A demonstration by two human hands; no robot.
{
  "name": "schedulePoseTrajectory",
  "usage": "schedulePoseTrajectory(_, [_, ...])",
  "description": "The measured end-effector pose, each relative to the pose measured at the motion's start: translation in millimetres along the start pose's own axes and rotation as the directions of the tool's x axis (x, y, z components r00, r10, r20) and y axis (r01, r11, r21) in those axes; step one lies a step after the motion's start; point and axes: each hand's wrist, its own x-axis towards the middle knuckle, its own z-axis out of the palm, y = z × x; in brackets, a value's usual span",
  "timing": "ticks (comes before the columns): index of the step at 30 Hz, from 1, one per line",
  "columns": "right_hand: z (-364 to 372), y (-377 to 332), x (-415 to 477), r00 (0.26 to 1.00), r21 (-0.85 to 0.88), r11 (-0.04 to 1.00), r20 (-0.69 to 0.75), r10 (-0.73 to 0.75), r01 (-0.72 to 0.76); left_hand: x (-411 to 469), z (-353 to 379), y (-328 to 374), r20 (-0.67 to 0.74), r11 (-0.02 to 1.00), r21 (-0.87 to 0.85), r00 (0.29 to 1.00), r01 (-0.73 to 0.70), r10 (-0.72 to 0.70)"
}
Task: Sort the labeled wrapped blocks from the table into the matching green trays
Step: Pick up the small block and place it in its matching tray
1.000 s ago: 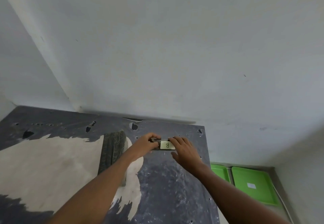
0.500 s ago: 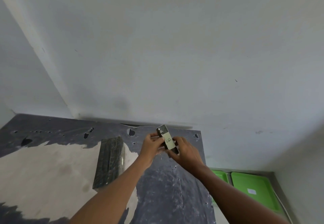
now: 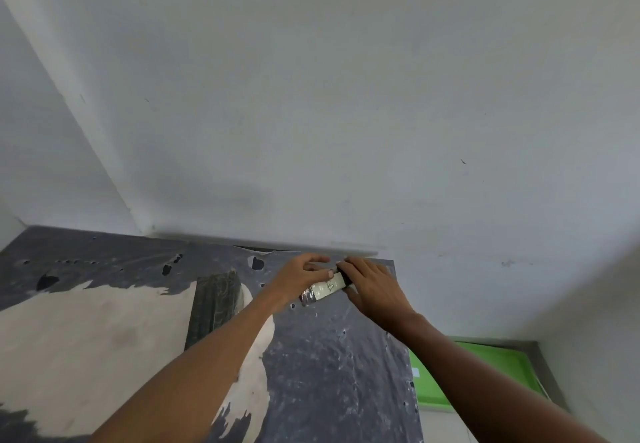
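Two hands [image 3: 341, 285], one block [image 3: 325, 289], one tray [image 3: 512, 366].

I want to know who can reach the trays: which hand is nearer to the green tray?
Right. The right hand is up-left of the green tray; the left hand is farther left.

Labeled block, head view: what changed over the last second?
The labeled block went from flat between both hands, to tipped up on end, and now lies tilted with its pale label facing up, low over the table. The left hand and right hand never let go; both keep their grip. The dark stack and green tray stayed put.
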Motion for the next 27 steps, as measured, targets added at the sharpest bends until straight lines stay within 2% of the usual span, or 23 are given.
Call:
schedulePoseTrajectory(5, [0.5,5.9,-8.6,0.989,-0.022,0.989,-0.006,0.147,-0.147,1.4,-10.2,-8.5,0.026,0.993,-0.11,0.999,0.032,-0.029])
schedulePoseTrajectory(12, [7.0,-4.1,-23.7,0.983,-0.099,0.978,0.007,0.186,-0.184,4.4,15.0,-13.1,0.079,0.98,-0.194,0.997,0.031,-0.016])
schedulePoseTrajectory(16, [3.4,-0.4,-42.4,0.971,-0.066,0.969,0.007,0.237,-0.237,4.6,39.2,-15.5,0.105,0.982,-0.185,0.994,0.029,-0.009])
schedulePoseTrajectory(21, [-8.0,32.9,-78.4,0.971,-0.028,0.971,0.016,0.239,-0.238,5.5,85.7,-13.3,0.135,0.978,-0.202,0.991,0.046,-0.019])
schedulePoseTrajectory(27, [-28.5,110.3,-135.3,0.981,-0.02,0.982,0.048,0.19,-0.189,6.9,185.6,-2.6,0.059,0.955,-0.282,0.995,0.089,-0.076])
